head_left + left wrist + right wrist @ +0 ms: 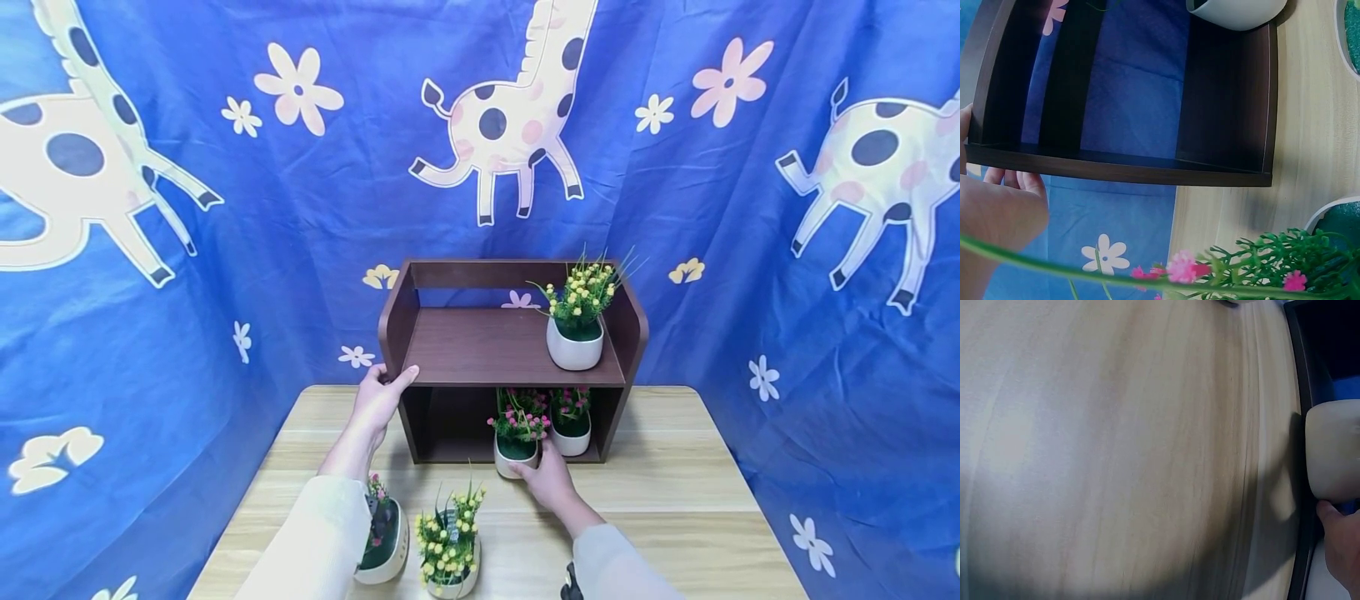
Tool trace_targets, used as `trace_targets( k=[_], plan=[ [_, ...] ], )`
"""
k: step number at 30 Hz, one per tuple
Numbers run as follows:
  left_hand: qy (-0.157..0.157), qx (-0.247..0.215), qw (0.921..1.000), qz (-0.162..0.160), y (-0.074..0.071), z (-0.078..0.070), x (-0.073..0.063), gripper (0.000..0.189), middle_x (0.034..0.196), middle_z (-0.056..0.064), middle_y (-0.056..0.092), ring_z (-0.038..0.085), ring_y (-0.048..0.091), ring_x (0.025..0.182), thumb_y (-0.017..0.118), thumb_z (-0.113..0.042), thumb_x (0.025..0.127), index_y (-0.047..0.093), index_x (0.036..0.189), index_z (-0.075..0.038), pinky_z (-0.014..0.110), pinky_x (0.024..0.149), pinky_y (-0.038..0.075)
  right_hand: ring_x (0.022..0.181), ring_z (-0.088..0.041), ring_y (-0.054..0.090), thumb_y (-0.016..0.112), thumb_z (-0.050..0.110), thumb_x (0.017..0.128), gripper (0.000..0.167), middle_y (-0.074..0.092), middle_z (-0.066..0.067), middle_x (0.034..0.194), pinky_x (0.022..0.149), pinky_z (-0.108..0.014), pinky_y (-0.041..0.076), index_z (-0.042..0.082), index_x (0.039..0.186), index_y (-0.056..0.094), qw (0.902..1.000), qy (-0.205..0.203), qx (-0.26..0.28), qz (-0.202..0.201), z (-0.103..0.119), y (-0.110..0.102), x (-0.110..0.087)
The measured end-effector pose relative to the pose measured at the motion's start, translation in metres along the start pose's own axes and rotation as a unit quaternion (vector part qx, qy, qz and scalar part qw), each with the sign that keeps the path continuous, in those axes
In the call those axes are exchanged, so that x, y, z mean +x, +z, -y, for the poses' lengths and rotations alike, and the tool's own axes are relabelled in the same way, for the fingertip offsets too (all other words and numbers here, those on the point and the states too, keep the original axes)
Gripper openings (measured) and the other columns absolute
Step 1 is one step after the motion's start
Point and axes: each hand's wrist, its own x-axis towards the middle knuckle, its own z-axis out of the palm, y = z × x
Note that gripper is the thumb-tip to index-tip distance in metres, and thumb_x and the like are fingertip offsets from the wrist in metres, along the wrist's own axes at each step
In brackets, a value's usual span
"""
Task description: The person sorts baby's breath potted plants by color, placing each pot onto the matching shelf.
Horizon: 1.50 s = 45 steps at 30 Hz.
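Observation:
A dark brown two-tier shelf (480,342) stands on the wooden table. My left hand (377,398) grips its left side panel, thumb on the front and fingers round the outside, as the left wrist view also shows. My right hand (553,482) holds a white pot (507,467) with pink flowers at the front edge of the lower tier. The right wrist view shows my thumb against this white pot (1333,456). Beside it, inside the lower tier, is another pink-flowered pot (572,437). A yellow-flowered pot (574,346) sits on the upper tier's right side.
Nearer me on the table (675,492) are a pink-flowered pot (386,562), partly behind my left sleeve, and a yellow-flowered pot (450,554). A blue curtain (315,208) with giraffes and flowers surrounds the table at the back and sides.

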Motion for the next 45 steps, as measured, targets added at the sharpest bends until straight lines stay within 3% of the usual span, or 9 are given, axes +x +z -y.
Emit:
trace_targets(
  k=[11, 17, 23, 30, 34, 45],
  plan=[
    [0.000, 0.003, 1.0000, 0.001, 0.000, -0.001, -0.001, 0.065, 0.148, 0.020, 0.051, 0.031, 0.048, 0.140, 0.074, -0.039, 0.103, 0.044, 0.147, 0.000, 0.049, 0.129, 0.034, 0.131, -0.047, 0.065, 0.089, 0.027, 0.090, 0.065, 0.068, -0.029, 0.135, 0.115, -0.061, 0.051, -0.006, 0.137, 0.058, 0.9994, -0.011, -0.030, -0.009, 0.004, 0.000, 0.006],
    [-0.002, 0.002, 1.0000, 0.003, 0.000, -0.001, -0.001, 0.067, 0.148, 0.020, 0.051, 0.031, 0.047, 0.140, 0.074, -0.039, 0.103, 0.043, 0.148, 0.000, 0.049, 0.130, 0.033, 0.128, -0.052, 0.063, 0.089, 0.037, 0.090, 0.073, 0.066, -0.032, 0.136, 0.111, -0.066, 0.051, -0.008, 0.139, 0.058, 0.9982, -0.029, -0.046, -0.024, -0.004, 0.004, 0.012],
    [0.000, 0.001, 1.0000, -0.002, 0.000, 0.000, 0.000, 0.064, 0.145, 0.019, 0.051, 0.031, 0.048, 0.137, 0.074, -0.037, 0.103, 0.045, 0.146, 0.000, 0.048, 0.128, 0.034, 0.128, -0.050, 0.063, 0.088, 0.050, 0.088, 0.085, 0.060, -0.028, 0.141, 0.110, -0.062, 0.053, -0.005, 0.144, 0.057, 0.9966, -0.035, -0.065, -0.037, -0.020, 0.012, 0.023],
    [0.005, -0.001, 1.0000, -0.007, 0.002, -0.001, 0.000, 0.061, 0.138, 0.015, 0.054, 0.029, 0.050, 0.132, 0.075, -0.036, 0.102, 0.047, 0.143, -0.001, 0.045, 0.123, 0.037, 0.133, -0.051, 0.061, 0.089, 0.030, 0.090, 0.076, 0.064, -0.033, 0.139, 0.116, -0.062, 0.049, -0.010, 0.143, 0.054, 0.9984, -0.016, -0.049, -0.021, 0.004, 0.002, 0.019],
    [0.006, -0.009, 0.9999, -0.007, 0.001, -0.002, -0.002, 0.061, 0.133, 0.011, 0.055, 0.027, 0.050, 0.129, 0.076, -0.037, 0.102, 0.048, 0.142, -0.001, 0.043, 0.120, 0.038, 0.131, -0.046, 0.065, 0.088, 0.030, 0.092, 0.071, 0.068, -0.029, 0.137, 0.114, -0.058, 0.053, -0.008, 0.143, 0.055, 0.9969, -0.018, -0.074, -0.019, 0.010, 0.000, 0.019],
    [0.003, -0.008, 0.9999, -0.005, 0.002, -0.004, -0.004, 0.060, 0.133, 0.010, 0.054, 0.027, 0.049, 0.130, 0.076, -0.039, 0.102, 0.048, 0.141, -0.002, 0.042, 0.120, 0.038, 0.127, -0.045, 0.067, 0.087, 0.029, 0.093, 0.068, 0.069, -0.028, 0.134, 0.110, -0.057, 0.055, -0.007, 0.143, 0.057, 0.9966, -0.013, -0.077, -0.026, 0.012, 0.004, 0.021]
  ],
)
